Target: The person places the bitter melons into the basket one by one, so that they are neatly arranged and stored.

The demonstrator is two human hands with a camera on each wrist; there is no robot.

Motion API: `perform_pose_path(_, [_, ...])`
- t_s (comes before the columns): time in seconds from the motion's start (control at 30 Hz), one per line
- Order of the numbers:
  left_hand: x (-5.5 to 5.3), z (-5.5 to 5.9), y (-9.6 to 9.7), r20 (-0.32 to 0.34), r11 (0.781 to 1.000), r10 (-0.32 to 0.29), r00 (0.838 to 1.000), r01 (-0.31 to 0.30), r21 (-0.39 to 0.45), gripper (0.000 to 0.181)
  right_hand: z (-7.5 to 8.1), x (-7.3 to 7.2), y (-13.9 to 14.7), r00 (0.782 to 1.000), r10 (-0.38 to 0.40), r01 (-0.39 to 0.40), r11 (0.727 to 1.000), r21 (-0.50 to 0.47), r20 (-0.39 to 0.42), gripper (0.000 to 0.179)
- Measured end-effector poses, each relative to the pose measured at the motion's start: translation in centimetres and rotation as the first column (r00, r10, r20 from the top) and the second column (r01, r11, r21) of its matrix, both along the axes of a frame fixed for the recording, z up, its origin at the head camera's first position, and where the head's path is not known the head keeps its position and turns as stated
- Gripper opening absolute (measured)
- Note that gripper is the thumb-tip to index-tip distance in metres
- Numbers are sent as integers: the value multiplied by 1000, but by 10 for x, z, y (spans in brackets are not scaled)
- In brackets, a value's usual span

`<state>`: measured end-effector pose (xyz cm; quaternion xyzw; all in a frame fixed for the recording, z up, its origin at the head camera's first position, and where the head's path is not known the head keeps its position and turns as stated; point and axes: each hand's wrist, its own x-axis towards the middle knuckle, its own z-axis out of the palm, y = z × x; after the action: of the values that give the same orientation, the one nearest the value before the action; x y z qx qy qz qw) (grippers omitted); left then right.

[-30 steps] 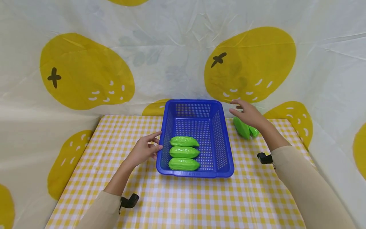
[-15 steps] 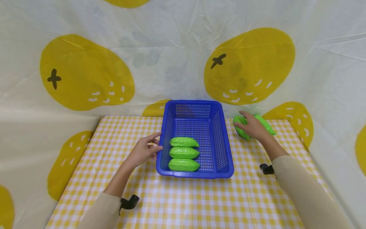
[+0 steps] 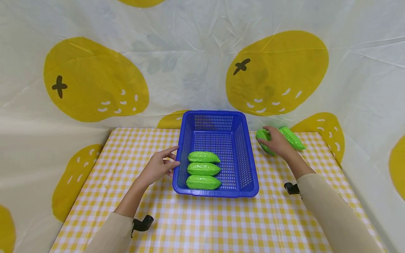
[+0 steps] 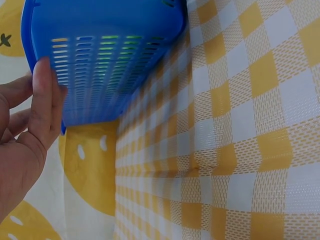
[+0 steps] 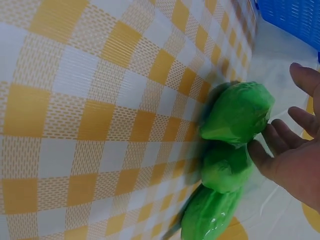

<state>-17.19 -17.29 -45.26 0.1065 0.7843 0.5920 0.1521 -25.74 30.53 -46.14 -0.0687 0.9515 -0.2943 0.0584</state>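
In the head view, a blue slotted plastic basket stands on the table with three glossy green starfruits lying in a row in its near left part. My left hand rests its extended fingertips against the basket's left side; the left wrist view shows the fingers flat at its outer wall. To the right of the basket, my right hand is over a group of green starfruits, its fingertips touching the leftmost starfruit. The right wrist view shows these fingers spread, not wrapped round it. A middle starfruit is hidden under the hand in the head view.
Another starfruit lies right of my right hand, near the table's back edge. A yellow-and-white checked cloth covers the table. A pale curtain with large yellow fruit prints hangs close behind and at the sides.
My right hand has come down onto the starfruits from above, and the leftmost one has shifted slightly left. The left hand and basket stay in place.
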Motion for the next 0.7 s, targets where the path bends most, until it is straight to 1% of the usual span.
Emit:
perform_pose_path(0.17, [0,-2,0,-5,1000,2,1000,-2,-2,64,-1,2,-2,999,3,-2,1000,31,-48,51])
perform_pose_path(0.27, [0,-3,0,-5,1000,1,1000,-1,-1,64,-3,4,-1,999,-12,13,999,35,-47,47])
perform_pose_path(0.37, [0,-3,0,-2,1000,-3,1000,3,-1,64,-4,6,0,999,-32,33,999,34,-22,48])
perform_pose_path(0.47, [-1,-3,0,0,1000,-7,1000,7,1,64,-5,7,0,999,-39,39,998,43,-14,51])
perform_pose_path(0.6, [-1,-2,0,0,1000,-4,1000,4,-4,64,-5,6,1,1000,-24,24,998,63,-3,56])
perform_pose_path(0.7, [-1,-1,-1,2,1000,2,1000,-2,-11,65,-5,6,1,999,-11,10,998,56,30,59])
